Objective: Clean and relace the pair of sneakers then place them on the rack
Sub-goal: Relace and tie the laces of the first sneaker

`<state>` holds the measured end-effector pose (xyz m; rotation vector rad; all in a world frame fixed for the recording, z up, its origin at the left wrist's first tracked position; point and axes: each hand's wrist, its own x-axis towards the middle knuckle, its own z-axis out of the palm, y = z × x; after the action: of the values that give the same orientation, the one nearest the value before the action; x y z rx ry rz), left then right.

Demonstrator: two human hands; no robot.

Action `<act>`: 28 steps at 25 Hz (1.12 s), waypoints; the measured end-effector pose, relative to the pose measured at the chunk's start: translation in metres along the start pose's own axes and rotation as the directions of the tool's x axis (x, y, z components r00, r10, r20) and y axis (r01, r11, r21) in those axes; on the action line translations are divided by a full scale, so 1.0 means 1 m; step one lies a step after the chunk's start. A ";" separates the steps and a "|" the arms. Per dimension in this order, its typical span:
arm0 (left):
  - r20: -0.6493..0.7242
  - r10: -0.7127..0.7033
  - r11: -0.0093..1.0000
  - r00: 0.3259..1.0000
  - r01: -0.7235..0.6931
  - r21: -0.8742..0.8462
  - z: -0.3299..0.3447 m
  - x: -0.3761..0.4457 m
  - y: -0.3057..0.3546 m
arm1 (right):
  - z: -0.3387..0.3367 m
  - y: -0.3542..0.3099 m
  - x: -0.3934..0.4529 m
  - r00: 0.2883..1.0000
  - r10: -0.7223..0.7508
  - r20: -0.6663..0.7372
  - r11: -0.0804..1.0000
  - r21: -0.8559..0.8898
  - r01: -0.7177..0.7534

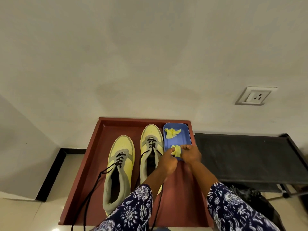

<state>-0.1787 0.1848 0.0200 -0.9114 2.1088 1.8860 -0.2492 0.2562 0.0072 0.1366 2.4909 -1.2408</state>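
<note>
Two yellow-and-grey sneakers stand side by side on a reddish-brown table (86,164), toes pointing away. The left sneaker (120,165) and the right sneaker (150,147) have loose black laces (93,187) trailing toward me. A blue tray (181,137) sits to the right of the right sneaker, with a crumpled yellow cloth (171,132) at its far end. Over the tray's near end, my left hand (167,160) and my right hand (190,155) both pinch a second yellow cloth (177,151) between them.
A black shoe rack (246,157) stands to the right of the table, lower down. A dark bag (250,195) lies under it. A wall socket (255,96) is on the wall behind. Tiled floor shows at the left.
</note>
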 end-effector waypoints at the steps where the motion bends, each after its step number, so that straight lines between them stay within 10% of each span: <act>1: -0.004 0.001 1.000 1.000 -0.001 -0.006 0.000 -0.001 0.000 | 0.000 0.003 -0.002 1.000 0.010 -0.009 1.000 -0.008 -0.010; 8: -0.172 0.102 0.995 0.980 -0.097 0.037 -0.010 -0.028 0.008 | 0.007 -0.008 -0.022 0.998 -0.066 0.009 0.995 -0.077 0.066; 17: -0.617 0.256 0.965 0.744 -0.155 0.213 -0.104 -0.055 -0.016 | 0.065 -0.055 -0.079 0.947 -0.269 0.175 0.957 -0.058 0.283; 28: -0.613 -0.048 0.991 0.789 0.114 0.069 -0.156 -0.083 -0.093 | 0.126 -0.061 -0.127 0.703 -0.434 0.563 0.717 -0.255 0.648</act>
<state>-0.0210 0.0628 0.0125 -1.7463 2.4074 1.5468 -0.1119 0.1283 0.0285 -1.0010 2.3396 -0.7111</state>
